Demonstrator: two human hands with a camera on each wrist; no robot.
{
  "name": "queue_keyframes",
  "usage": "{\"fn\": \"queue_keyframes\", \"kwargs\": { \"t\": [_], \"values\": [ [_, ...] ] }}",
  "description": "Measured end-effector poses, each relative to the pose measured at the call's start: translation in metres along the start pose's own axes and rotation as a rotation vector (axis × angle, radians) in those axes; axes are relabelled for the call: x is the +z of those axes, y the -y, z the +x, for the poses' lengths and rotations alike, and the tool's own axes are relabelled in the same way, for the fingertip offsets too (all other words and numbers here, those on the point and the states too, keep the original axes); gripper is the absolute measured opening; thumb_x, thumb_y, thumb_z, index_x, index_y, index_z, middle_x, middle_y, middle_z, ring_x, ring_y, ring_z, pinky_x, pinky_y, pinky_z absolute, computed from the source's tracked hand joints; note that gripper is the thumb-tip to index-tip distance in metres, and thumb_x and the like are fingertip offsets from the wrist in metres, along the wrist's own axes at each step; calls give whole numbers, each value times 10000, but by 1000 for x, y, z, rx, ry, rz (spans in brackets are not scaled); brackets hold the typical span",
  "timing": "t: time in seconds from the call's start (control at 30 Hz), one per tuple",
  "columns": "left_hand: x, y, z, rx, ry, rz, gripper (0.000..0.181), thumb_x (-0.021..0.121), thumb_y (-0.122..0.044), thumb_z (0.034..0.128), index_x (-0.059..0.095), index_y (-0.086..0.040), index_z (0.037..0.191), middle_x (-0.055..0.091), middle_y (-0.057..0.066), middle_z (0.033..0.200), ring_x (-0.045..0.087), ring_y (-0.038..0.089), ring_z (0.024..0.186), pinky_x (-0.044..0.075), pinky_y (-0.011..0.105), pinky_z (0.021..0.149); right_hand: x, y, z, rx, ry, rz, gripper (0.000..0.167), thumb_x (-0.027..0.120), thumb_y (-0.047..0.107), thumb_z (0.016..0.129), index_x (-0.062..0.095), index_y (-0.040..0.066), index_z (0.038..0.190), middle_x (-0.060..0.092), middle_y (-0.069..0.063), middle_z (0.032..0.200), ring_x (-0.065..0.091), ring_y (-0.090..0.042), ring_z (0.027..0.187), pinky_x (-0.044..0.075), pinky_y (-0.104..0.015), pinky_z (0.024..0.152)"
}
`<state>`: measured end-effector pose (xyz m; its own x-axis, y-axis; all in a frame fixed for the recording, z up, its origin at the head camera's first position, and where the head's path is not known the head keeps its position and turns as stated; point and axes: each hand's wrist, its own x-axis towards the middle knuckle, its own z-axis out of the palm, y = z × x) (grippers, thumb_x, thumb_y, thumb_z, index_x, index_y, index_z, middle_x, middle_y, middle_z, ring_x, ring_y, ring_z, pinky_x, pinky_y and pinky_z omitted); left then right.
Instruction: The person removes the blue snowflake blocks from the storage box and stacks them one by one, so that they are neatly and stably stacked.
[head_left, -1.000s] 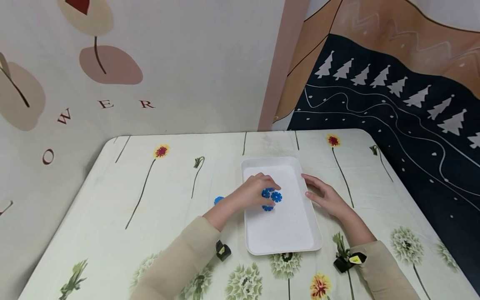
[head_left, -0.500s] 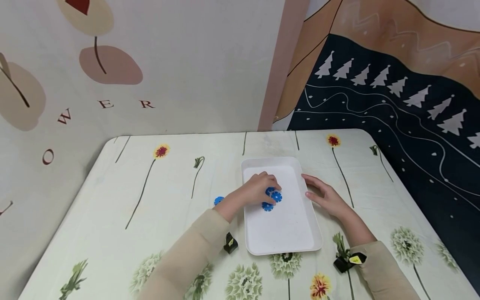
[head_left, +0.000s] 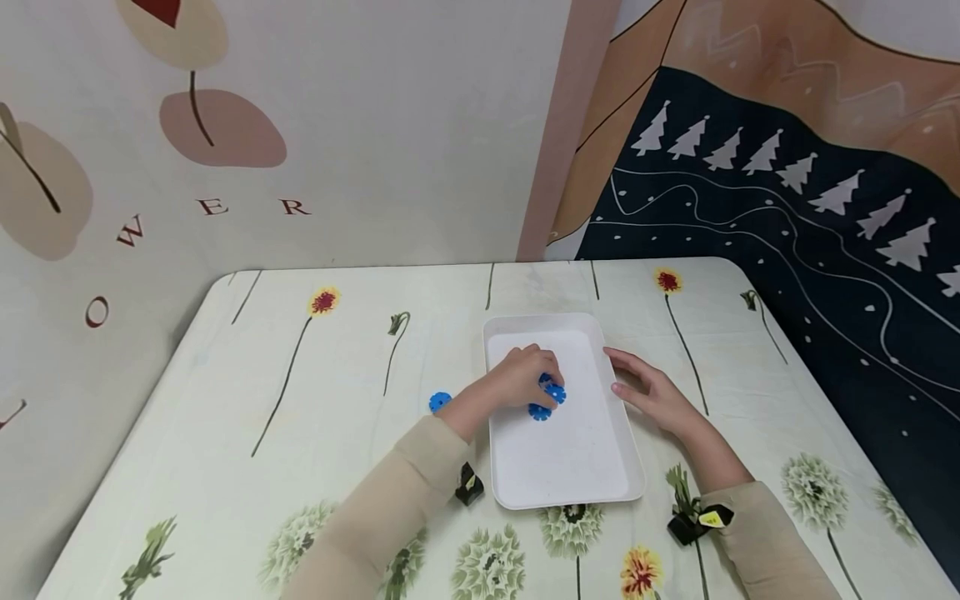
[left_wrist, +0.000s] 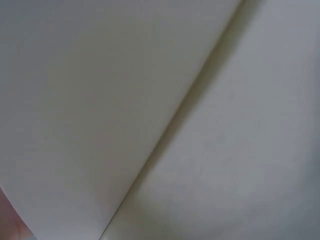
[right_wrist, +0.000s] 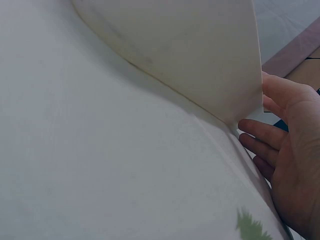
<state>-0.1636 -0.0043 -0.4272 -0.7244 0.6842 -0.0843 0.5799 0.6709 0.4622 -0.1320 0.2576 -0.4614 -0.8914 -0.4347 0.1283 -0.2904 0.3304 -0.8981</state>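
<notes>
A shallow white tray (head_left: 566, 467) lies on the table. My left hand (head_left: 519, 377) reaches into it, thumb and fingers curled round small blue notched discs (head_left: 540, 412) that resemble toy snowflake pieces. Part of this cluster is hidden behind the fingers. Another blue disc (head_left: 439, 402) lies on the cloth left of the tray, beside my left wrist. Along the tray's right rim rests my right hand (head_left: 656, 396), fingers extended and loosely bent. In the right wrist view, its fingertips are at the tray's outer wall (right_wrist: 200, 50). The left wrist view shows mostly pale surfaces, with a bit of skin in one corner.
A white tablecloth (head_left: 337, 483) printed with flowers covers the table. A pale wall (head_left: 405, 167) rises behind it, and a dark hanging with white trees (head_left: 750, 200) is at the right. Black wrist devices (head_left: 469, 485) are worn near both cuffs.
My left hand has shifted slightly right and its fingers have drawn closer round the blue discs, which have moved a little right and bunched together. My right hand stays at the rim.
</notes>
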Motion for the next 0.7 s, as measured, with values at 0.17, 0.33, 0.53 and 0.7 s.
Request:
{"fn": "queue_keyframes", "kwargs": {
  "t": [0.17, 0.33, 0.53, 0.7],
  "values": [
    [3, 0, 1, -11, -10, -30, 263, 819, -286, 762, 752, -185, 995, 650, -104, 974, 490, 91, 938, 351, 307, 844, -1, -1, 0, -3, 4, 4, 539, 570, 67, 960, 362, 11, 1454, 442, -256, 1373, 378, -414, 1282, 281, -119, 986],
    [4, -1, 1, 9, -36, -20, 249, 827, -288, 745, 753, -182, 957, 660, -118, 915, 479, 85, 889, 346, 294, 816, 0, 0, 0, -12, 7, 4, 538, 569, 68, 961, 362, 8, 1454, 445, -254, 1371, 380, -415, 1277, 285, -124, 989],
    [6, 0, 1, 35, -68, -2, 242, 834, -304, 724, 751, -187, 919, 638, -147, 839, 454, 78, 835, 333, 269, 780, 0, -1, 0, -17, 4, 1, 534, 564, 58, 962, 361, 3, 1452, 449, -253, 1368, 384, -417, 1272, 288, -129, 988],
    [5, -1, -2, 67, -120, -17, 276, 847, -304, 703, 756, -167, 925, 661, -117, 856, 457, 82, 822, 343, 258, 756, 0, 1, 0, -18, 8, -1, 532, 557, 43, 962, 357, -3, 1453, 444, -259, 1371, 382, -419, 1280, 291, -141, 989]
  ]
}}
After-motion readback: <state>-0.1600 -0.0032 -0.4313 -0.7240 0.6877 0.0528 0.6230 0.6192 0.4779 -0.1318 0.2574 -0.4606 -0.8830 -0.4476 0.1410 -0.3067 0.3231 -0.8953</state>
